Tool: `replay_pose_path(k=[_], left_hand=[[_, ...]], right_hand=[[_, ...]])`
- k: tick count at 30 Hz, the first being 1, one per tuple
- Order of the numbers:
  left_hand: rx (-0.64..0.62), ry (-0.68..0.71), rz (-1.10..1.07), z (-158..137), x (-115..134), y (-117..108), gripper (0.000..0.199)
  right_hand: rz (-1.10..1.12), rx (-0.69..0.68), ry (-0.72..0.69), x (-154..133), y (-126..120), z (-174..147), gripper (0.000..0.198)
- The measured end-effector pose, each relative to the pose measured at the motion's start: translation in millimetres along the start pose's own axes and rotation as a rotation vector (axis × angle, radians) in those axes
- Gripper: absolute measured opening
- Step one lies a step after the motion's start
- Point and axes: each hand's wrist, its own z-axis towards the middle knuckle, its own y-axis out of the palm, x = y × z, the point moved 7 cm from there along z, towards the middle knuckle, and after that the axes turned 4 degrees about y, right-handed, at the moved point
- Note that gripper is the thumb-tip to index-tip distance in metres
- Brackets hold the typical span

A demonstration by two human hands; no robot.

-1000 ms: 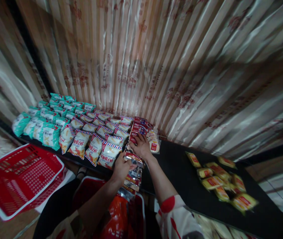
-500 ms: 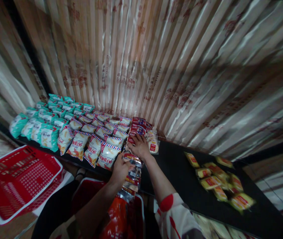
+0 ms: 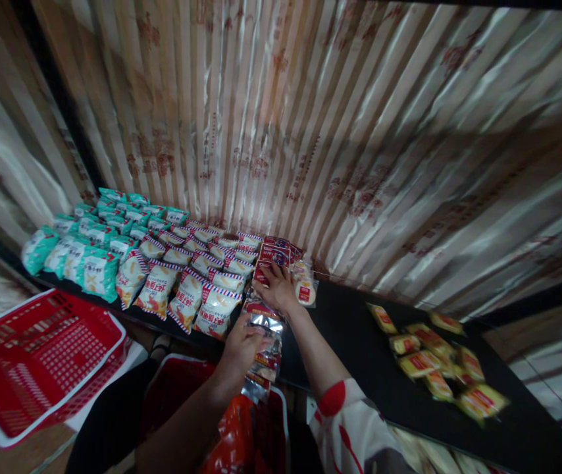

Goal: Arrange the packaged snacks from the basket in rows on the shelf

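Observation:
A strip of dark red and silver snack packets [image 3: 265,359] runs down the black shelf and over its front edge. On its upper part, dark red packets [image 3: 275,250], my right hand [image 3: 278,289] lies with fingers spread. My left hand [image 3: 242,345] is closed at the left edge of the silver packets lower down, thumb and fingers bent; the exact grip is partly hidden. White shrimp-snack bags [image 3: 219,309] stand just left of both hands. A clear packet with a red label [image 3: 305,289] sits right of my right hand.
Teal snack bags [image 3: 99,273] stand in rows at the left. Yellow packets [image 3: 419,362] lie loose on the black shelf [image 3: 343,329] to the right. A red basket [image 3: 49,421] is at lower left; another red basket [image 3: 283,401], holding an orange bag [image 3: 234,438], is below my arms.
My left hand has shifted slightly down along the packet strip. My right hand stays on the dark red packets, which lie a little flatter.

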Motion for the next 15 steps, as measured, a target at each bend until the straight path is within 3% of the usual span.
replay_pose_path(k=[10, 15], left_hand=[[0.034, -0.03, 0.034, -6, -3, -3, 0.036], [0.016, -0.011, 0.032, -13, 1, -4, 0.035]], right_hand=[[-0.061, -0.016, -0.008, -2, -3, 1, 0.064], [-0.022, 0.064, -0.041, -5, -9, 1, 0.062]])
